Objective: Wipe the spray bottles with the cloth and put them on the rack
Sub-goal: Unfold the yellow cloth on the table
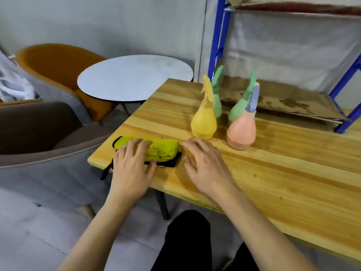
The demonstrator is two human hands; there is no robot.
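Wooden table (273,182) lies under your hands: your left hand (130,169) rests fingers spread on the folded yellow cloth (162,149), your right hand (205,169) flat beside it, fingers apart. Beyond stand four spray bottles (204,122), then the blue rack (218,36).

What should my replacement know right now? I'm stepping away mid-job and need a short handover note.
Left hand: open, flat on the folded yellow-green cloth with black trim at the wooden table's near corner.
Right hand: open, empty, beside the cloth.
Four pear-shaped plastic spray bottles stand on the table: yellow, pink, two green.
Blue metal rack: no bottles visible.
Done: nothing apparent. Left: wipe and shelve all four.
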